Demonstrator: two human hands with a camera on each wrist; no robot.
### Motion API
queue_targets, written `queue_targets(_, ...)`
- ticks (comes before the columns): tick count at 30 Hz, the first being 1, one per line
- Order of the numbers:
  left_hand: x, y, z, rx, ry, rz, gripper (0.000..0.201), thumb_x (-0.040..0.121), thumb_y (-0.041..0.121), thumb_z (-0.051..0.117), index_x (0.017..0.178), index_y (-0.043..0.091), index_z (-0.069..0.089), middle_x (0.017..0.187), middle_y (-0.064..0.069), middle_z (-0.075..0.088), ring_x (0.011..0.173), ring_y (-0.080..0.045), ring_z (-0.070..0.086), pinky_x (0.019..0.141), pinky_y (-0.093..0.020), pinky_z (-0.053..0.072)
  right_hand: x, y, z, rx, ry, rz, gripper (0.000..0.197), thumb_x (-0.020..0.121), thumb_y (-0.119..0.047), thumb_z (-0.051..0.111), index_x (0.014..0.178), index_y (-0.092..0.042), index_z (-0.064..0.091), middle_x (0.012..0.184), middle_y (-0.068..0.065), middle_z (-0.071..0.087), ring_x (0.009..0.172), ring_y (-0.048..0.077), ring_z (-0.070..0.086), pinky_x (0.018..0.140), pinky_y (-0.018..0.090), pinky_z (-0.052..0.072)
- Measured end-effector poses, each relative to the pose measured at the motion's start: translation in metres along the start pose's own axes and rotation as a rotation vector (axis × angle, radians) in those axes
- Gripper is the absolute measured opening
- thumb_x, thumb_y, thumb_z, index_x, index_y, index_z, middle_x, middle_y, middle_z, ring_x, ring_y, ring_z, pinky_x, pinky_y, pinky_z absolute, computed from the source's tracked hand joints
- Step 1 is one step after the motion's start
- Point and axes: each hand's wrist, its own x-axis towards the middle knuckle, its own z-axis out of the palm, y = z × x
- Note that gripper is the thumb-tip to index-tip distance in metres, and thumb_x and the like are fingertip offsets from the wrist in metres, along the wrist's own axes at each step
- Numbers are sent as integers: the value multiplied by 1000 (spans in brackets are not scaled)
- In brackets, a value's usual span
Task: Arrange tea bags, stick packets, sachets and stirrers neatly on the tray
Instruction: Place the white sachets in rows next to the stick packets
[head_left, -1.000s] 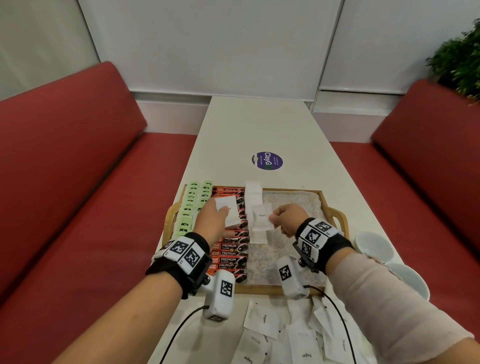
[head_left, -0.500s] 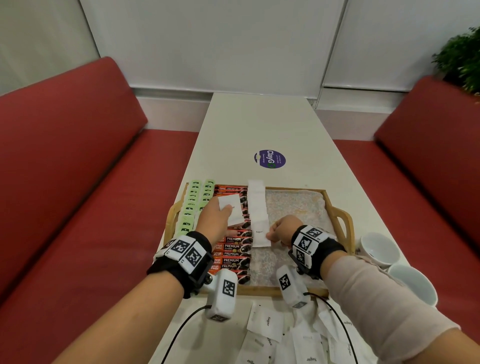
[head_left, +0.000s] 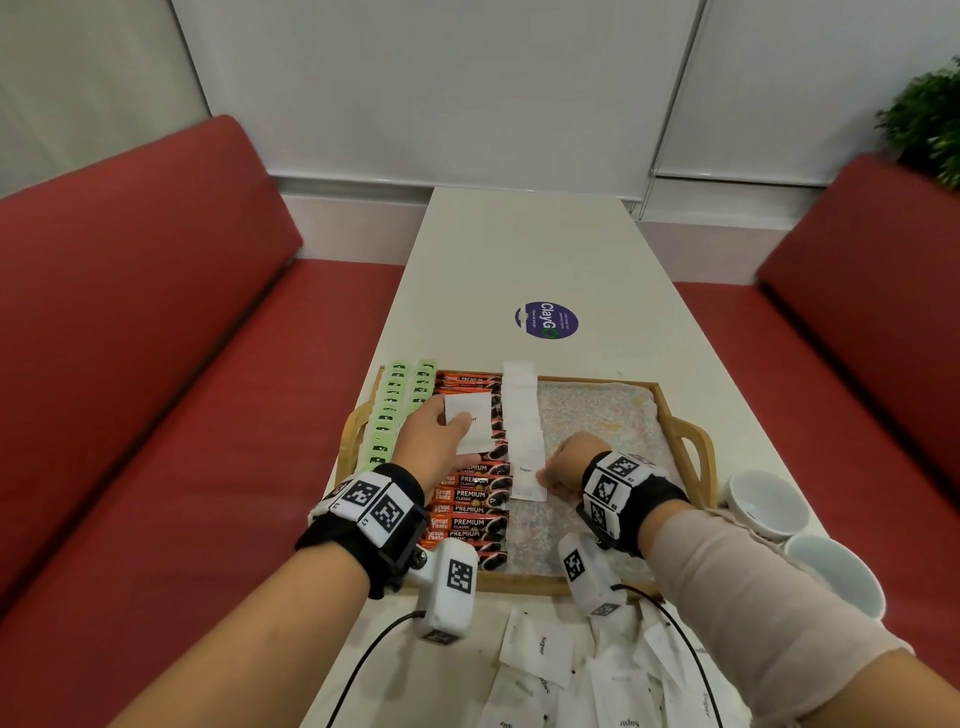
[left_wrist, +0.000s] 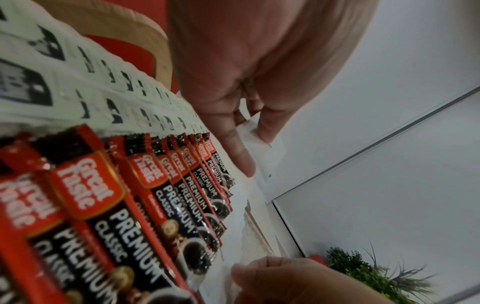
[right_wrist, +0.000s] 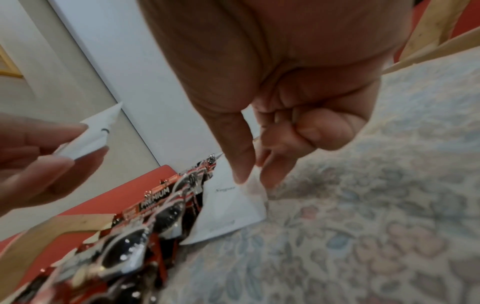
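Filling mid-frame, the tray (head_left: 680, 415) carries a sachet column (head_left: 523, 415) running up-frame beside the coffee sticks (head_left: 470, 499). Right hand (head_left: 566, 462) pinches its lowest sachet (head_left: 527, 480); left hand (head_left: 434, 441), up-left and near, grips the next sachet (head_left: 474, 423).

White table (head_left: 530, 260) bears tray (head_left: 683, 439), sachets (head_left: 540, 649), cups (head_left: 769, 501).

The head camera looked down from above at the tray (head_left: 675, 431) on the table; both wrist cameras sat low and close over it, sharing the coffee stick packets (left_wrist: 161, 205) with the head view
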Motion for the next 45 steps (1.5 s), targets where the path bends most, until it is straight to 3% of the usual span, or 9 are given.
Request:
queue_targets(6,-7,0,6,42,57,-13,30,93,16,58,121,8,53,122,-13,56,104,-29,62,66,-34,59,-32,-8,-13,384,100,-381,20,86,-27,67,76,-13,56,73,-2,66,52,7,52,50,18,43)
queue_targets(12,-28,16,20,122,41,-5,14,95,19,51,91,7,46,102,-15,52,94,-27,57,66,-34,58,-55,-27,-15,541,15,-539,26,91,-35,60,85,-9,58,81,0,66,68,14,63,66,30,51)
queue_targets(18,-46,26,25,251,-66,43,21,93,21,53,105,4,57,108,-14,64,97,-28,63,79,-43,56,-65,-27,-15,590,-64,-487,34,88,-45,61,80,-13,53,81,7,66,71,18,62,61,26,49)
queue_targets(21,-52,27,27,269,-152,91,16,86,12,65,102,12,63,85,-2,66,67,-8,61,63,-23,51,-66,-25,-14,547,-21,-454,31,87,-36,65,75,-12,50,75,6,60,65,16,59,58,26,52)
queue_targets(24,-54,28,28,283,-180,89,18,84,10,68,98,19,61,84,8,61,75,-4,60,62,-14,47,-63,-19,-15,492,35,-415,24,90,-23,62,74,-9,51,77,10,61,66,21,60,66,34,56)
queue_targets(29,-55,27,30,312,-216,55,41,85,-4,57,123,12,56,109,-9,64,95,-21,65,89,-36,54,-56,-6,-19,460,29,-354,10,91,-6,56,82,-7,60,77,12,64,64,20,60,67,32,56)
queue_targets(37,-38,17,26,250,-84,27,30,90,-2,50,108,19,59,89,6,57,81,-23,52,83,-42,49,-32,11,-24,300,106,-167,26,83,-9,68,67,-15,49,66,2,53,59,16,48,51,24,37)
queue_targets(41,-34,15,26,233,-59,35,29,91,-3,48,105,19,59,90,11,56,71,-16,48,81,-42,48,-25,11,-16,256,14,-75,25,85,-8,67,71,-16,48,72,4,56,62,18,53,55,26,44)
queue_targets(45,-29,16,25,242,-62,28,28,91,-3,48,107,17,60,96,12,58,81,-22,53,83,-51,51,-22,7,-8,406,-32,-3,16,89,3,57,83,-11,50,65,8,57,45,15,53,41,22,47)
